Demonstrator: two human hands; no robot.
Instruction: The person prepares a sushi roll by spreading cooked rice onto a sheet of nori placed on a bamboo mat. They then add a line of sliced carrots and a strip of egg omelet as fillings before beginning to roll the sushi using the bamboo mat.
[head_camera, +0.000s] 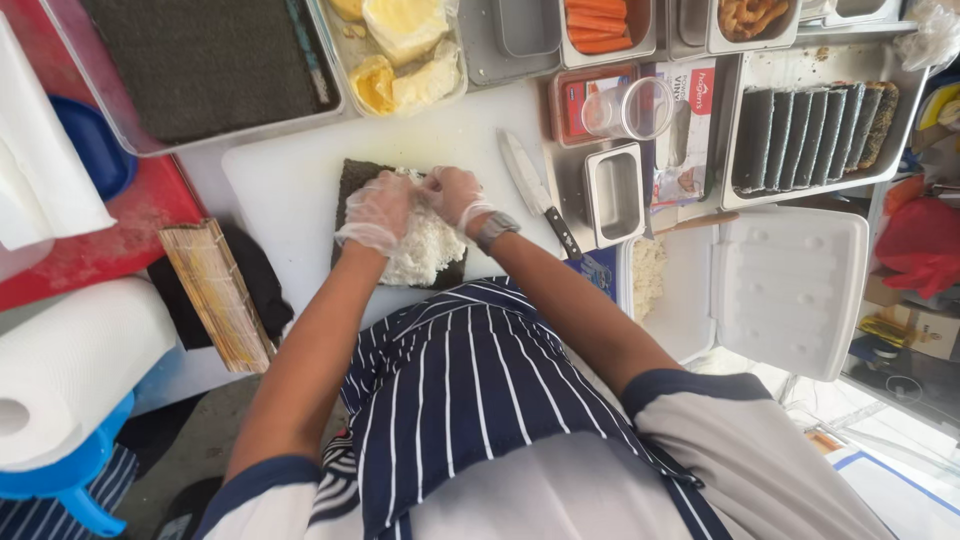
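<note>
1. White cutting board (290, 185) is sitting on a crowded food-prep counter, seen from above; taking it as the landmark.
2. Dark nori sheet (352, 178) is lying flat on the board, near its middle, with a mound of white rice (425, 250) on top of it.
3. Left hand (378, 212), in a thin clear glove, is pressing down on the rice, fingers curled and spread over the mound.
4. Right hand (452, 192), also gloved, with a grey watch (495, 229) on the wrist, is touching the rice just beside the left; both hands are close together, not gripping anything solid.
5. Knife (535, 190) is lying at the board's right edge, blade pointing away from the person.
6. Rolled bamboo mat (215, 295) is resting just off the board's left corner, on a black cloth.
7. Small empty steel pan (615, 192) is standing right of the board, past the knife.
8. Tray of finished dark rolls (810, 132) is lying farther right of the board, rolls side by side.
9. Open white foam box (790, 290) is sitting right of the board and nearer the person.
10. Stack of nori in a clear tub (205, 60) is sitting beyond the board's far left edge.
11. Carrot sticks (597, 25) in a steel container are sitting beyond the board's far right corner.
12. Paper towel roll (70, 370) is lying well left of the board, nearer the person.
13. Striped navy apron (470, 400) is covering the person's front.
</note>
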